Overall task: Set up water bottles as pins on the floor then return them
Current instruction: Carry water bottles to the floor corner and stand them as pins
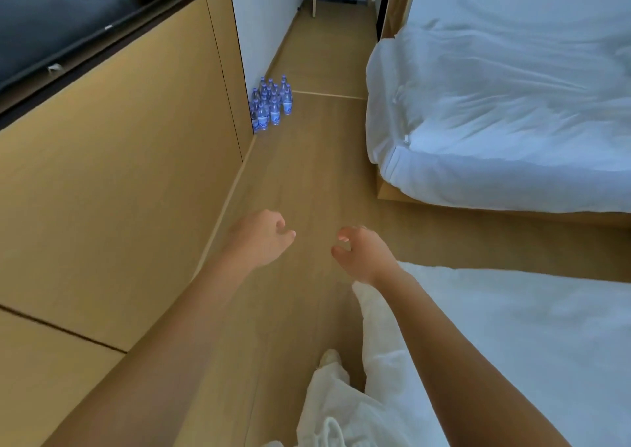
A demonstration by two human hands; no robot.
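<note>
On the left wall, a dark television [68, 19] sits above wood panelling. At the panel's far corner, the water bottles [271, 105] stand upright in a tight cluster on the wood floor [307, 180]. Nearer the camera, the left hand [261, 238] and right hand [363, 253] hang loosely curled, grasping nothing, well apart from the bottles. Two white beds [512, 105] lie right.

Clear plastic bottles [271, 105] on smooth matt wood floor [307, 180].
</note>
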